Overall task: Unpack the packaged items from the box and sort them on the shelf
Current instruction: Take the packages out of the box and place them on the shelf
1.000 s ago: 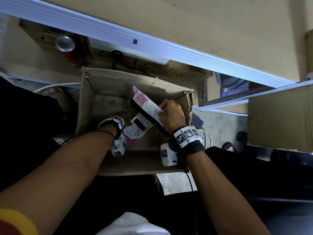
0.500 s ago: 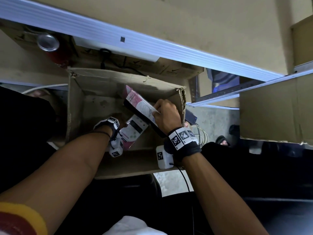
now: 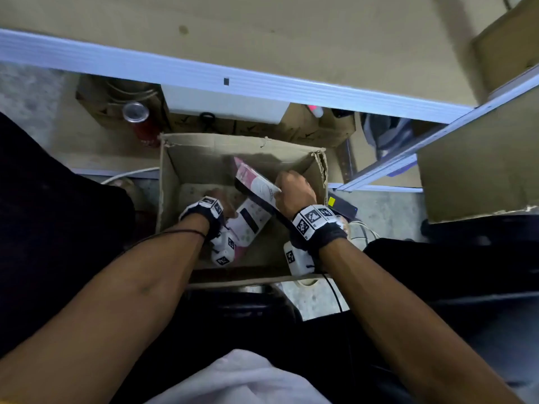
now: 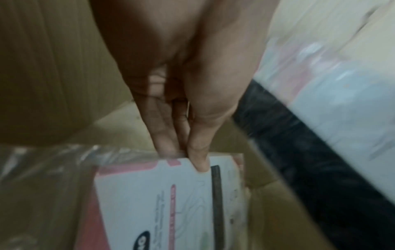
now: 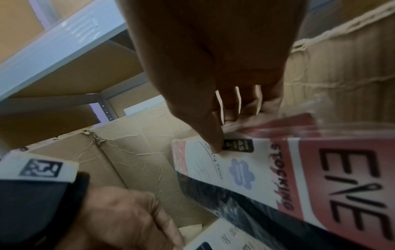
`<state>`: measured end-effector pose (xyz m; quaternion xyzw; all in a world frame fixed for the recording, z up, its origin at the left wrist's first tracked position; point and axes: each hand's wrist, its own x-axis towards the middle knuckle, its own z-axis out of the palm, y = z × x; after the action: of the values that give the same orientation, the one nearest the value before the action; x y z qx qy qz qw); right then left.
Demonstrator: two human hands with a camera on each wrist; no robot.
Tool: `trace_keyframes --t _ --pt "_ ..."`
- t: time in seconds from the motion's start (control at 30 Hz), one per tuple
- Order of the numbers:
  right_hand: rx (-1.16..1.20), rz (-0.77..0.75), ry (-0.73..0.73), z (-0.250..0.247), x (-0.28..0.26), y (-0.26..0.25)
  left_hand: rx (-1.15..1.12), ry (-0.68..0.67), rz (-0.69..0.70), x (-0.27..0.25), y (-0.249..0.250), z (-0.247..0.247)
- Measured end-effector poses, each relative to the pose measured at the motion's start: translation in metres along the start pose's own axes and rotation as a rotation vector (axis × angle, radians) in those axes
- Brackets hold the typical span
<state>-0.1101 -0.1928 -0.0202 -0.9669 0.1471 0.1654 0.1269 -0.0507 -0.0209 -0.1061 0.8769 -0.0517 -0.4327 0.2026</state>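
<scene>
Fingers of the right hand (image 3: 294,191) curl over the upper edge of a pink-and-white stocking packet (image 3: 254,185) in the head view, holding it tilted inside the open cardboard box (image 3: 169,176). Lower in the same box, the left hand (image 3: 221,199) reaches to a second packet (image 3: 251,221) lying on the box floor; from here its grip cannot be told. A red can (image 3: 141,123) stands beyond the box, under the pale shelf rail (image 3: 262,86).

From the left wrist, the left hand (image 4: 181,84) has its fingers (image 4: 164,135) straight and close together, and the thumb presses the top edge of the second packet (image 4: 158,194), pinching it through clear wrap. The cardboard box (image 4: 42,67) wall rises at left.

From the right wrist, the right hand (image 5: 213,67) pinches the stocking packet (image 5: 299,169), thumb on its printed face, the other fingers behind it. The left hand (image 5: 119,218) shows below, above the cardboard box (image 5: 128,152) floor.
</scene>
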Motion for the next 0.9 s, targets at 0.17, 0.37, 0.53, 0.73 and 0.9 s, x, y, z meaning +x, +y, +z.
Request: trace_keyframes --t 0.17,0.37,0.53,0.73,0.9 --pt "-0.029 -0.004 0.019 -0.014 -0.015 -0.010 0.113 0.127 -0.018 -0.021 0.010 -0.024" --pt "-0.045 -0.056 0.074 -0.050 -0.038 -0.022 0.215 0.284 0.035 -0.071 0.020 -0.059" --pt "-0.005 -0.072 0.196 -0.086 -0.062 -0.030 0.195 0.312 0.141 -0.114 0.027 -0.089" --pt "0.057 -0.124 0.329 -0.133 -0.092 -0.034 0.108 0.280 0.303 -0.164 0.046 -0.131" --pt "0.115 -0.182 0.450 -0.169 -0.117 -0.034 0.162 0.337 0.349 -0.189 0.054 -0.156"
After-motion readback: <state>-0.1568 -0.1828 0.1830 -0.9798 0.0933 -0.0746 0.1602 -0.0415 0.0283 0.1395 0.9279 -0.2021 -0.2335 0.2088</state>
